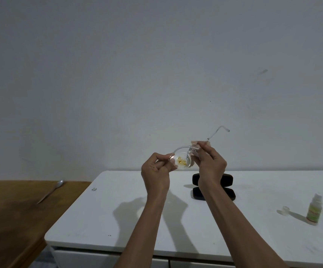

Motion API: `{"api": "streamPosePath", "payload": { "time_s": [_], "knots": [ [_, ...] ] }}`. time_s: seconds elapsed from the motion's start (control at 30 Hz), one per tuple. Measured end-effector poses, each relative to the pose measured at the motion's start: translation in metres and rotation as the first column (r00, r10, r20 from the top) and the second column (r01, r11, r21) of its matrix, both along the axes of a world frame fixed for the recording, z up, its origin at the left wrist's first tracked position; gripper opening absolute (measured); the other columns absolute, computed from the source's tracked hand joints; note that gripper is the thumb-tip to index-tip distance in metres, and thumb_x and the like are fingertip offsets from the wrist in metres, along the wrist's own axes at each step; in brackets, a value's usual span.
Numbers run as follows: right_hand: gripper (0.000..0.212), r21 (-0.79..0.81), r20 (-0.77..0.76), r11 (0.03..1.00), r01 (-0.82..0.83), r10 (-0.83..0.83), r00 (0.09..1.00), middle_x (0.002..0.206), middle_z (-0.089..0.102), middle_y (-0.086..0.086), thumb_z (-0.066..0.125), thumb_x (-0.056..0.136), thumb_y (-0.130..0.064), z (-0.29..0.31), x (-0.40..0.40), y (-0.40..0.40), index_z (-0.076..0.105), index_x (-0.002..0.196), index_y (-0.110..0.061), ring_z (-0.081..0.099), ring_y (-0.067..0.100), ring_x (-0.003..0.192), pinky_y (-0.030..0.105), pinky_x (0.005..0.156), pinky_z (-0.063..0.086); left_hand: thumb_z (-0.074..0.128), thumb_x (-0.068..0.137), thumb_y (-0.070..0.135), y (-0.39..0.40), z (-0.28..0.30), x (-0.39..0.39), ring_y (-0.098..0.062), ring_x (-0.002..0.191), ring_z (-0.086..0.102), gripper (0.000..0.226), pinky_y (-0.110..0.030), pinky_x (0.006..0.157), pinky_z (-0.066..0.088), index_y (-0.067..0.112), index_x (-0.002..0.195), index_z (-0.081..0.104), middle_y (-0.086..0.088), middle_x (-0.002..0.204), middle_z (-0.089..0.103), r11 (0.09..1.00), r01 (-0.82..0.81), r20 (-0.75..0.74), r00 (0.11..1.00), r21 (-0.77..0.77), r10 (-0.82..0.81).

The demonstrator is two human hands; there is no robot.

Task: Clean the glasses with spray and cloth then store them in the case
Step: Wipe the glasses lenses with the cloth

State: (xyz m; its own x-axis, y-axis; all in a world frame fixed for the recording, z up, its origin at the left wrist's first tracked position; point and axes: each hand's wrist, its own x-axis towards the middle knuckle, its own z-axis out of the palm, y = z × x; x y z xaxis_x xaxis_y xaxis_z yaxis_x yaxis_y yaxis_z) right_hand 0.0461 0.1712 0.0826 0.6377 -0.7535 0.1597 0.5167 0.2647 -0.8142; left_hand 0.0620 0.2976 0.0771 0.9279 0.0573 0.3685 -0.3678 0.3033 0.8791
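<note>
Both hands hold a pair of clear-framed glasses (182,161) up above the white table (118,209). My left hand (156,171) pinches the left lens rim; that lens carries a yellowish smear. My right hand (209,161) grips the other side together with a small pale cloth (195,143) that pokes out above the fingers. One temple arm (217,131) sticks up to the right. The open black case (228,187) lies on the table behind my right wrist, partly hidden. A small green-labelled spray bottle (315,210) stands at the right, uncapped, with its clear cap (285,209) beside it.
A brown wooden table (11,219) adjoins on the left, with a metal spoon (50,191) lying on it. A plain grey wall rises behind. Drawer fronts (91,258) show below the white table's front edge.
</note>
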Motion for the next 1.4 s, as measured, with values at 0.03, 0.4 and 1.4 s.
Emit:
{"api": "streamPosePath", "payload": {
  "time_s": [0.03, 0.4, 1.4],
  "knots": [
    [0.013, -0.032, -0.003, 0.998, -0.045, 0.045, 0.999, 0.090, 0.081, 0.003, 0.077, 0.088, -0.003, 0.000, -0.002, -0.002, 0.083, 0.098, -0.008, 0.076, 0.017, 0.084, 0.035, 0.081, 0.064, 0.073, 0.084, -0.010, 0.002, 0.001, 0.002, -0.028, 0.081, 0.076, 0.023, -0.034, 0.071, 0.062, 0.006, 0.071, 0.064, -0.007, 0.086, 0.081, 1.000, -0.007, 0.007, 1.000, 0.004, 0.007],
    [0.013, -0.385, -0.330, 0.746, -0.542, 0.437, 0.837, 0.082, 0.074, 0.022, 0.071, 0.089, 0.005, -0.004, -0.034, -0.033, 0.082, 0.096, 0.001, 0.071, 0.025, 0.066, 0.026, 0.066, 0.061, 0.072, 0.083, -0.014, 0.041, -0.005, 0.024, -0.027, 0.073, 0.075, 0.017, -0.030, 0.065, 0.062, 0.000, 0.074, 0.066, -0.010, 0.080, 0.080, 0.988, -0.017, -0.003, 1.000, 0.151, 0.017],
    [0.017, -0.326, -0.093, 0.944, -0.051, 0.022, 0.995, 0.086, 0.078, 0.002, 0.064, 0.099, -0.016, -0.038, -0.021, 0.050, 0.070, 0.112, -0.025, 0.072, 0.013, 0.076, 0.017, 0.065, 0.054, 0.076, 0.082, -0.006, 0.022, -0.010, 0.018, -0.019, 0.067, 0.077, 0.017, -0.048, 0.078, 0.065, 0.006, 0.073, 0.068, 0.001, 0.069, 0.078, 0.970, -0.229, -0.110, 0.965, 0.077, 0.237]
  ]
}}
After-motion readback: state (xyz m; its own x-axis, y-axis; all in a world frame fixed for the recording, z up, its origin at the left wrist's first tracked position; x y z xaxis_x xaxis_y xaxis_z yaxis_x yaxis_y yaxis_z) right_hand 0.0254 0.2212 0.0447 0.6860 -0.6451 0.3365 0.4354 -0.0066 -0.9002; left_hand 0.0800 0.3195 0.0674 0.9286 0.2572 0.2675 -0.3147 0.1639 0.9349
